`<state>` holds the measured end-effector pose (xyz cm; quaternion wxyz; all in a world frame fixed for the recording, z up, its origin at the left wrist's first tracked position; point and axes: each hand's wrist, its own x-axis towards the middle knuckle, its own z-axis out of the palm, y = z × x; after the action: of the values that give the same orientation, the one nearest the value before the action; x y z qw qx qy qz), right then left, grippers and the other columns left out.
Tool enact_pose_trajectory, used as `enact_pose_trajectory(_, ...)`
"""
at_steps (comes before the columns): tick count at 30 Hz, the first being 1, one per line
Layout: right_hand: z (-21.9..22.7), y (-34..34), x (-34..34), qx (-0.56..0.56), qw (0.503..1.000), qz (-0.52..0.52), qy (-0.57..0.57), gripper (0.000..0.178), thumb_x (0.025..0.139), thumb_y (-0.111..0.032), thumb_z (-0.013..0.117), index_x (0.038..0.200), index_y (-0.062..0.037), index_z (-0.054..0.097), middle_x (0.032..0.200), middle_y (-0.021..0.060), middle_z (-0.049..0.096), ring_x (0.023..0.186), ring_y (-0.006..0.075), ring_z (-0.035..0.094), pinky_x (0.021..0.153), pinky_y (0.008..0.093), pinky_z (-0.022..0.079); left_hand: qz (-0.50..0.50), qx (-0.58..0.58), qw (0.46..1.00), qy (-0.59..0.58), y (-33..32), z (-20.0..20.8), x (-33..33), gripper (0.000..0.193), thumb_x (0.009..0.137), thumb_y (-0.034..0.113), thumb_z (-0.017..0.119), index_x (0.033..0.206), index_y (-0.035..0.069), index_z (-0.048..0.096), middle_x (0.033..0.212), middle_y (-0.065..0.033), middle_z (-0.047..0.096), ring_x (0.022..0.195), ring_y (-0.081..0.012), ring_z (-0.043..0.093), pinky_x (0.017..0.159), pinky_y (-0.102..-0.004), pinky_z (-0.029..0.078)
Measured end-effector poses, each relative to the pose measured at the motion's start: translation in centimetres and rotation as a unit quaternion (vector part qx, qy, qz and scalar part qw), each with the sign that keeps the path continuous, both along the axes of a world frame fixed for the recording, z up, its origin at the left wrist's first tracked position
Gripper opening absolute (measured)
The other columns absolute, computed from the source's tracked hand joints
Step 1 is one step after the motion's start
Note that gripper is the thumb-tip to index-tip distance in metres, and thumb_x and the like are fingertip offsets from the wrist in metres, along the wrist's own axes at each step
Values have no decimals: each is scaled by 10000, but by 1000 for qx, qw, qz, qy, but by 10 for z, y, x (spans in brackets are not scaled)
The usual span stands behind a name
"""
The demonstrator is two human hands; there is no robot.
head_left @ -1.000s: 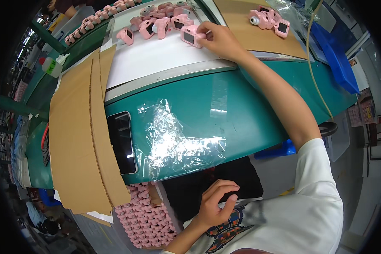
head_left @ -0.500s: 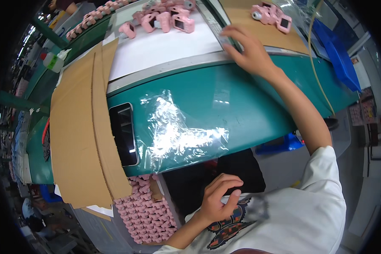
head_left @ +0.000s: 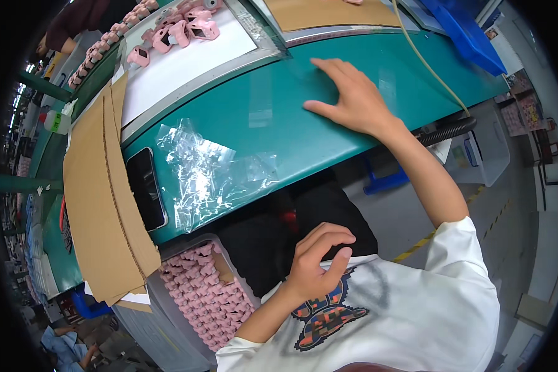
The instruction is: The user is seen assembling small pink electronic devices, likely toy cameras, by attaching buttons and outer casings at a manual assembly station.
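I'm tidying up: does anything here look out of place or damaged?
No damage or spill stands out. The clear plastic lies crumpled and loose on the green table, like discarded wrapping. The pink cameras on the white sheet lie jumbled at different angles, unlike the packed rows of pink items below.

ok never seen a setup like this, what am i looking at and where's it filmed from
No machine here, just a person working bare-handed. The view comes from a wide camera on their head, looking down, so straight edges bend. The right hand is spread over the green bench; the left hand curls loosely near the shirt. Neither appears to hold anything. On the bench lie a phone, clear plastic and cardboard. Pink toy cameras sit on a white sheet, with more in a tub below.
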<state>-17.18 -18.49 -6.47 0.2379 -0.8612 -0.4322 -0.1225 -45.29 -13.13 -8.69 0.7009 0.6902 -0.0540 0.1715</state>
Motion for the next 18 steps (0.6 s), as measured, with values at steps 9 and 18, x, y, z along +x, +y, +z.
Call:
enact_pose_trajectory(9, 26, 17, 31, 91, 987, 11, -134, 117, 806, -85, 674, 900, -74, 605, 1040, 29, 655, 947, 273, 612, 848, 400, 488, 1, 19, 1000, 5, -10, 1, -6, 211, 848, -4, 599, 1046, -35, 665, 1049, -168, 685, 864, -265, 618, 790, -328, 509)
enact_pose_trajectory(18, -11, -43, -50, 47, 964, 156, -209, 116, 764, -81, 685, 818, -95, 583, 946, 27, 622, 863, 214, 589, 936, 384, 473, 152, -82, 977, 125, 1, 4, 9, 175, 919, -13, 616, 1088, -32, 659, 1122, -148, 683, 918, -222, 635, 848, -309, 522)
